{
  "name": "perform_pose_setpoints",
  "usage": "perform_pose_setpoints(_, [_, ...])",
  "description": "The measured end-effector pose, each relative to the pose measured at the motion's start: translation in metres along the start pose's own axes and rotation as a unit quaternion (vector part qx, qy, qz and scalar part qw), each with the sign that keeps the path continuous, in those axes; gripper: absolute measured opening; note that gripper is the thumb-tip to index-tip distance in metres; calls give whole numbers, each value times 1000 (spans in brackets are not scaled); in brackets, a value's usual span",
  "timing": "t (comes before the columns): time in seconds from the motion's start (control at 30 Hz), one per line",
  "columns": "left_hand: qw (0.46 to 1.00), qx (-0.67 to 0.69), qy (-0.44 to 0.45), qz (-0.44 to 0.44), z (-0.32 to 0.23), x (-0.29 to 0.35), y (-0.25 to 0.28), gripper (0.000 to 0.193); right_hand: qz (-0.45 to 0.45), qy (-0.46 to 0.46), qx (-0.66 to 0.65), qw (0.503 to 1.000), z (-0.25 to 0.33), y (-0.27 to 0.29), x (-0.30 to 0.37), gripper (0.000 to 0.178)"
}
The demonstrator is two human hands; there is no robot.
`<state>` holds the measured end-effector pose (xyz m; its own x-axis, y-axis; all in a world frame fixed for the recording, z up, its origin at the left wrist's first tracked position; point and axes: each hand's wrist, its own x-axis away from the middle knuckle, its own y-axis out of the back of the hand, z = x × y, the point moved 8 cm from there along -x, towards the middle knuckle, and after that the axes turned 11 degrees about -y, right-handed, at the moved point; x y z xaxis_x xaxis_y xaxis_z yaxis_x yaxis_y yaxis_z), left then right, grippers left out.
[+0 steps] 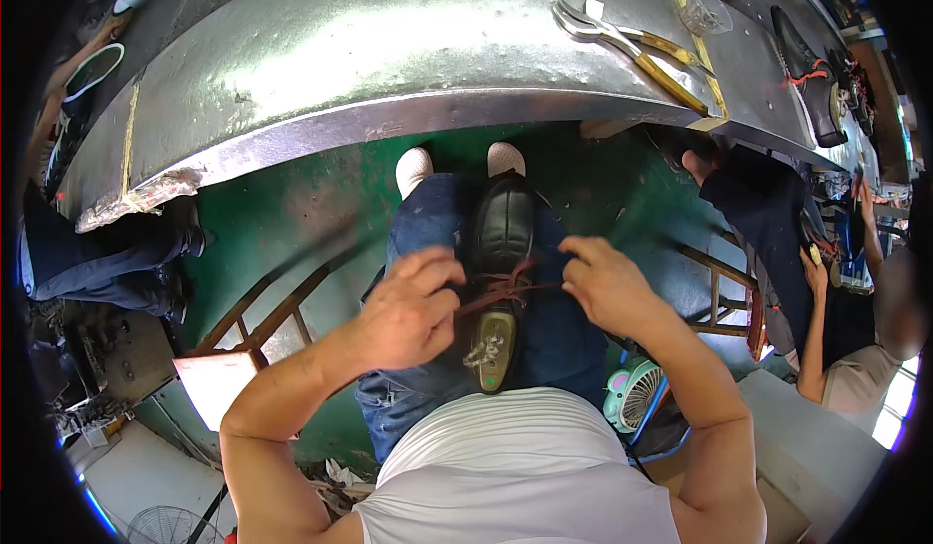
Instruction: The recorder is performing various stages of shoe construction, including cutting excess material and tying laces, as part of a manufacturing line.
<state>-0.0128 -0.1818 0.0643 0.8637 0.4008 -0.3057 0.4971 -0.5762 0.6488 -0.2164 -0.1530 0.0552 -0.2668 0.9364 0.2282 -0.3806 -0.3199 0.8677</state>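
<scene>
A black leather shoe (505, 219) rests on my lap with its toe pointing away from me. An olive-coloured shoe last (497, 354) fills its heel end, with a small pale cord or chain on top. Reddish-brown cord (503, 286) crosses the shoe's opening in a loose tangle. Closed at the left of the shoe, my left hand (413, 308) grips one end of this cord. On the other side my right hand (610, 286) pinches the opposite end, thumb and forefinger together. The cord stretches between both hands.
Beyond my knees stands a metal-topped bench (321, 58). Lasting pincers (632, 53) and a clear plastic cup (706, 11) lie on it, with another black shoe (809, 77) farther right. Wooden stools (222, 379) flank me. A small green fan (634, 391) and a co-worker (860, 374) are at right.
</scene>
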Motion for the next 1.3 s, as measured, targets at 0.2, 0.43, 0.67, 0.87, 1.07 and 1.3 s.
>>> perform_pose_setpoints(0.2, [954, 160, 178, -181, -16, 27, -28, 43, 157, -299, -444, 830, -7, -56, 52, 62])
perform_pose_setpoints(0.43, [979, 136, 121, -87, -60, -26, -46, 48, 35, -195, -425, 883, 30, -85, 68, 74])
perform_pose_setpoints(0.67, [942, 232, 59, -237, -47, -58, 76, 36, 76, -215, -764, 604, -31, -5, 132, 51])
perform_pose_setpoints(0.87, [916, 212, 120, -318, 44, -97, 172, 25, -94, -172, -778, 597, -133, 131, 97, 43])
perform_pose_setpoints(1.07, [930, 157, 191, -273, 137, -167, 214, 26, -182, -192, -712, 651, -213, 321, -76, 34])
perform_pose_setpoints(1.3, [933, 65, 261, -237, 243, -309, 228, 36, -369, -192, -115, 902, -386, 402, -211, 61])
